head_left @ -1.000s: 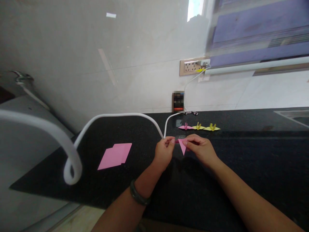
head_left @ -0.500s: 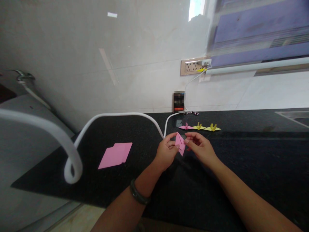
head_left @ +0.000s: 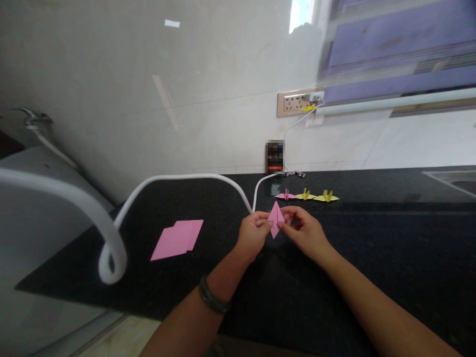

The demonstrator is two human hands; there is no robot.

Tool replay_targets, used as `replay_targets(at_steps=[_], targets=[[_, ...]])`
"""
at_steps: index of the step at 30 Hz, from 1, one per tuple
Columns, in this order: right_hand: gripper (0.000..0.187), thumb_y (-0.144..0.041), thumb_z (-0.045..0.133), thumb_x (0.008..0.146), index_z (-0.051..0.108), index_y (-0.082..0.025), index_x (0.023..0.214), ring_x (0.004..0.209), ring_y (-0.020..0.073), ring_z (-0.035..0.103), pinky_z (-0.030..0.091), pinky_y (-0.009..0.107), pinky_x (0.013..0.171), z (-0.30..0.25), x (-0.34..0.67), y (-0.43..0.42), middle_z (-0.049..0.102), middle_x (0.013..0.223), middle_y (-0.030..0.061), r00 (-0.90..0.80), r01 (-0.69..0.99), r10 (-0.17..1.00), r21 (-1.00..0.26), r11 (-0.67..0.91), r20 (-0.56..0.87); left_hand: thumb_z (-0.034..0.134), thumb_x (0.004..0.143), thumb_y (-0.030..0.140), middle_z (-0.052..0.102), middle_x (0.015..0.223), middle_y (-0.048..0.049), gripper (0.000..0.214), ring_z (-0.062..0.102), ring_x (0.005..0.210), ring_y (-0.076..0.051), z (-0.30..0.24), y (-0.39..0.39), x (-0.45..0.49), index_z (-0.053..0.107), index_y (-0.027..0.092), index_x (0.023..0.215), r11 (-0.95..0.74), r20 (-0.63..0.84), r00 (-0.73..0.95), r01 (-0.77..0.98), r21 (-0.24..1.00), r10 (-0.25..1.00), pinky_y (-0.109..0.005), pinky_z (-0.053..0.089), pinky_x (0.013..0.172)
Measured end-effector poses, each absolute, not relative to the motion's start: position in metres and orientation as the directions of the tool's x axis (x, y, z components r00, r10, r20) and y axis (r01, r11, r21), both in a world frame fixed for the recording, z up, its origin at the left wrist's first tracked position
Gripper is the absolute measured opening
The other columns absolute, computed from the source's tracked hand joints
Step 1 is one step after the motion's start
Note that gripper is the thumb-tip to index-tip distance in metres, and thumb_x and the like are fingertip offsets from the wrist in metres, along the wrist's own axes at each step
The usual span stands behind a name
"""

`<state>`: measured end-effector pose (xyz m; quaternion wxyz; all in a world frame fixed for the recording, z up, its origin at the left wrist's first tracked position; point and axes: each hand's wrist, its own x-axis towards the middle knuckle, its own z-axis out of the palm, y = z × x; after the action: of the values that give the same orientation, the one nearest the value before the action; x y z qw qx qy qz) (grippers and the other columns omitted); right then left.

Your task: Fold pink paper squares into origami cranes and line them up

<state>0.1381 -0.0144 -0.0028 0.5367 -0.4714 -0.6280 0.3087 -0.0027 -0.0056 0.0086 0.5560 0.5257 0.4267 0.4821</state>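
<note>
A small folded pink paper [head_left: 275, 218], diamond-shaped with points up and down, is held just above the black countertop [head_left: 372, 238]. My left hand [head_left: 253, 235] pinches its left side and my right hand [head_left: 303, 232] pinches its right side, fingers closed on it. Beyond my hands a pink paper crane [head_left: 286, 195] and two yellow paper cranes [head_left: 305, 195] [head_left: 327, 196] stand in a row. A couple of flat pink paper sheets [head_left: 177, 239] lie to the left of my hands.
A thick white hose [head_left: 111, 238] loops over the counter's left part. A thin white cable [head_left: 293, 126] runs from a wall socket [head_left: 295, 103] down to a small device [head_left: 275, 156] by the wall. A sink edge [head_left: 449, 176] shows at the far right.
The pink paper has turned from a downward triangle held flat to an upright diamond between both hands. My hands have drawn closer together around it.
</note>
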Motion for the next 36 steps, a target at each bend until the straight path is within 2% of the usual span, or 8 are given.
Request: replay_targets(at_steps=[4,6,11,15,19,22,28,36], targets=[[0.027,-0.029,0.057,0.069,0.058,-0.019,0.094,0.065,0.0157,0.053,0.043,0.028,0.058,-0.0030,0.1386,-0.0164,0.059,0.077,0.0048,0.045,0.332,0.900,-0.856,0.396,0.433,0.055,0.069,0.023,0.054,0.052,0.0022,0.016,0.047,0.041,-0.005,0.0102,-0.0059,-0.0030,0.053,0.012,0.080,0.011,0.005,0.201,-0.080,0.997,0.980,-0.015,0.034,0.040],[0.024,-0.030,0.054,0.072,0.060,-0.019,0.092,0.067,0.0162,0.053,0.043,0.029,0.060,-0.0030,0.1386,-0.0167,0.060,0.077,0.0050,0.052,0.360,0.891,-0.841,0.405,0.451,0.053,0.070,0.023,0.054,0.054,0.0016,0.017,0.050,0.041,-0.007,0.0101,-0.0066,-0.0023,0.051,0.012,0.082,0.054,-0.030,0.233,-0.096,0.994,0.972,-0.015,0.033,0.038],[0.020,-0.032,0.050,0.075,0.060,-0.019,0.085,0.062,0.0147,0.052,0.040,0.027,0.057,-0.0038,0.1385,-0.0155,0.060,0.073,0.0034,0.095,0.364,0.890,-0.847,0.386,0.447,0.053,0.070,0.019,0.062,0.078,-0.0076,0.019,0.061,0.068,-0.014,0.0091,-0.0086,-0.0012,0.049,0.012,0.087,0.111,-0.051,0.268,-0.216,0.970,0.962,-0.021,0.046,0.056],[0.020,-0.034,0.049,0.075,0.060,-0.018,0.078,0.055,0.0132,0.050,0.039,0.026,0.052,-0.0028,0.1403,-0.0142,0.057,0.064,0.0011,0.109,0.332,0.907,-0.875,0.352,0.406,0.057,0.068,0.019,0.062,0.082,-0.0093,0.020,0.061,0.075,-0.015,0.0077,-0.0081,-0.0023,0.052,0.011,0.086,0.134,-0.063,0.279,-0.241,0.961,0.958,-0.022,0.046,0.061],[0.023,-0.037,0.047,0.075,0.059,-0.018,0.075,0.050,0.0125,0.049,0.038,0.025,0.049,-0.0006,0.1423,-0.0131,0.054,0.057,-0.0003,0.096,0.257,0.937,-0.918,0.304,0.337,0.057,0.070,0.027,0.062,0.087,-0.0117,0.025,0.060,0.079,-0.016,0.0058,-0.0072,-0.0033,0.055,0.010,0.089,0.135,-0.051,0.311,-0.257,0.957,0.949,-0.024,0.046,0.066],[0.024,-0.038,0.048,0.075,0.059,-0.017,0.077,0.052,0.0124,0.049,0.039,0.025,0.049,0.0000,0.1427,-0.0125,0.056,0.060,0.0008,0.087,0.242,0.942,-0.924,0.295,0.323,0.055,0.072,0.032,0.062,0.089,-0.0129,0.032,0.060,0.081,-0.017,0.0052,-0.0070,-0.0041,0.056,0.009,0.093,0.118,-0.035,0.323,-0.241,0.963,0.946,-0.026,0.046,0.068],[0.024,-0.036,0.051,0.074,0.060,-0.016,0.083,0.063,0.0138,0.052,0.042,0.026,0.056,-0.0006,0.1441,-0.0110,0.060,0.075,0.0044,0.048,0.320,0.917,-0.875,0.362,0.397,0.054,0.072,0.036,0.062,0.089,-0.0116,0.035,0.060,0.080,-0.017,0.0050,-0.0057,-0.0045,0.058,0.010,0.095,0.074,-0.028,0.313,-0.138,0.988,0.949,-0.028,0.046,0.070],[0.019,-0.030,0.046,0.078,0.059,-0.017,0.076,0.062,0.0128,0.050,0.040,0.025,0.056,0.0025,0.1442,-0.0132,0.055,0.069,0.0020,-0.013,0.396,0.880,-0.806,0.440,0.474,0.051,0.074,0.033,0.063,0.080,-0.0093,0.028,0.060,0.072,-0.014,0.0036,-0.0047,-0.0040,0.059,0.010,0.089,0.029,-0.017,0.290,-0.036,0.999,0.957,-0.022,0.045,0.062]])
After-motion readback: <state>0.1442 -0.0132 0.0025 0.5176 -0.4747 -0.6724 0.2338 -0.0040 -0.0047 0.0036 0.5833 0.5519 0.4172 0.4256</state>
